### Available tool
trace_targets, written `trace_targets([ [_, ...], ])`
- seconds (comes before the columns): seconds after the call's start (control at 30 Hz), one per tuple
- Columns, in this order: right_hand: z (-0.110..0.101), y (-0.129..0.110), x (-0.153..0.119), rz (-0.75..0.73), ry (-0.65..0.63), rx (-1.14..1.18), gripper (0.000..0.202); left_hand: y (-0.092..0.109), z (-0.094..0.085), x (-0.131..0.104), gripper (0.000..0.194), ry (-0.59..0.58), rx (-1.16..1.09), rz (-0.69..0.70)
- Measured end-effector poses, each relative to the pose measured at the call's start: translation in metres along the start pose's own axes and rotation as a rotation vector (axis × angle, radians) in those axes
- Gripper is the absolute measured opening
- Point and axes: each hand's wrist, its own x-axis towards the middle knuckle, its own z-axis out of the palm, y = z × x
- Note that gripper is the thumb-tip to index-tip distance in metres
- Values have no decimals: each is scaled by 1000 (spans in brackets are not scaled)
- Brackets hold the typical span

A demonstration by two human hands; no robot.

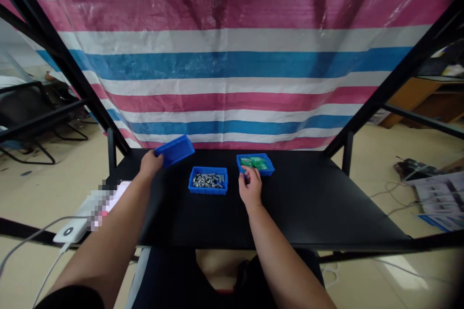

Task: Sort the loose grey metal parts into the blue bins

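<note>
My left hand [150, 163] grips the near left end of a blue plastic bin [177, 150]. That bin is tilted, and its inside looks bare. My right hand [251, 188] is at the near left side of a second blue bin [268, 172], which contains green packets [254, 162]. Its fingers are slightly bent and apart from the thumb, with nothing visible between them. Whether the fingertips touch the bin or the packets, I cannot tell. Between my hands, a third blue bin [208, 191] stands on the black table [213, 222] and holds many small silvery metal pieces [208, 181].
A white device [74, 227] with cables and a phone-like slab [118, 195] lie at the table's left edge. Black frame posts [65, 60] rise on both sides. Behind the table hangs a striped plastic sheet [224, 65]. Cartons [438, 198] stand on the floor at right.
</note>
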Motion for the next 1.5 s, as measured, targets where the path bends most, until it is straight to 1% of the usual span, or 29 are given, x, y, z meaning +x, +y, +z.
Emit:
trace_targets([
  [0.03, 1, 1, 0, 13, -43, 23, 25, -8, -2, 3, 30, -17, 18, -25],
  [0.17, 6, -2, -5, 24, -326, 119, 23, -29, -9, 13, 27, -62, 107, -119],
  [0.23, 8, -3, -7, 38, -409, 131, 27, -36, -11, 18, 26, -71, 156, -155],
  [0.37, 11, -2, -9, 59, -439, 120, 41, -43, -20, 23, 27, -94, 223, -201],
  [0.43, 11, -2, -9, 50, -440, 76, 33, -41, -24, 18, 36, -68, 252, -209],
  [0.47, 11, -3, -8, 49, -446, 45, 26, -38, -25, 12, 42, -31, 265, -202],
  [0.5, 10, -4, -8, 52, -457, 14, 23, -33, -25, 3, 49, 22, 270, -176],
  [0.53, 10, -5, -8, 62, -471, -12, 26, -27, -22, -9, 53, 77, 272, -140],
  [0.57, 11, -6, -7, 77, -489, -29, 31, -20, -17, -23, 53, 169, 241, -28],
  [0.6, 11, -6, -7, 93, -503, -35, 33, -12, -10, -39, 51, 222, 187, 111],
  [0.63, 11, -7, -7, 109, -514, -35, 33, -4, 1, -56, 49, 194, 119, 248],
  [0.67, 11, -6, -7, 123, -519, -32, 33, 4, 12, -73, 47, 133, 33, 342],
  [0.7, 12, -6, -7, 133, -518, -28, 31, 10, 26, -90, 48, 49, -49, 377],
  [0.8, 12, -2, -8, 143, -496, -14, 29, 24, 63, -132, 45, -158, -173, 338],
  [0.83, 11, -1, -8, 149, -493, -1, 29, 26, 72, -141, 43, -196, -209, 343],
  [0.87, 11, 0, -9, 159, -493, 17, 29, 28, 79, -147, 42, -187, -246, 332],
  [0.93, 12, 2, -10, 192, -486, 61, 29, 33, 88, -153, 39, -132, -321, 327],
  [1.0, 13, 4, -12, 233, -470, 113, 29, 37, 90, -151, 36, -67, -377, 342],
  [1.07, 15, 6, -13, 265, -446, 159, 29, 42, 91, -146, 35, -39, -412, 369],
  [1.13, 18, 9, -14, 271, -425, 179, 29, 46, 92, -142, 34, -35, -449, 371],
  [1.23, 19, 11, -14, 216, -388, 126, 27, 50, 95, -143, 33, -33, -494, 323],
  [1.37, 19, 9, -12, 129, -355, 8, 24, 53, 98, -150, 32, 17, -489, 267],
  [1.5, 20, 8, -12, 117, -339, -37, 24, 55, 98, -152, 30, 31, -476, 267],
])
